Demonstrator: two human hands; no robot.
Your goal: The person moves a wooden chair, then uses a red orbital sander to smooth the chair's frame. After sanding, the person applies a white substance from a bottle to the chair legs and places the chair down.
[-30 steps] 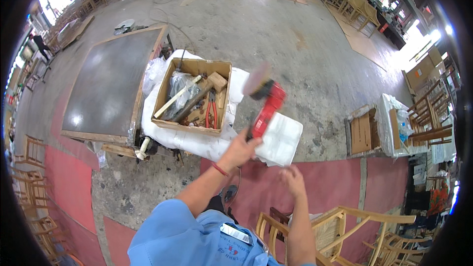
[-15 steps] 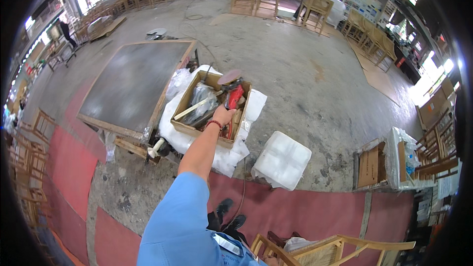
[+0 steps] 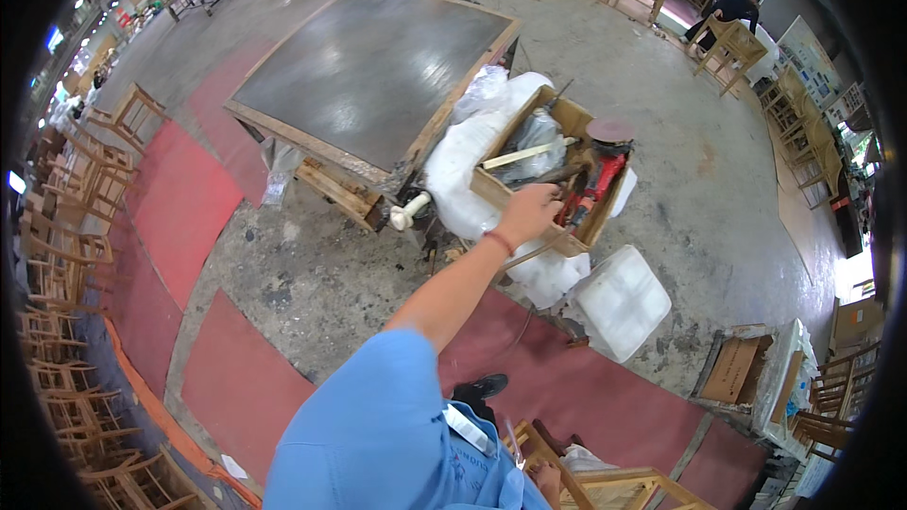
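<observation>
1 red sander beside left hand, well apart from right hand; both hands' grip unclear.

Red disc sander inside open cardboard box.

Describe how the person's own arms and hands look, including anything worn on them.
The left hand is ungloved, with a narrow reddish bracelet around the wrist. A short, loose, light-blue sleeve leaves that forearm bare. The right hand shows only small near the lower edge and appears ungloved; what its wrist or arm wears cannot be made out.
</observation>
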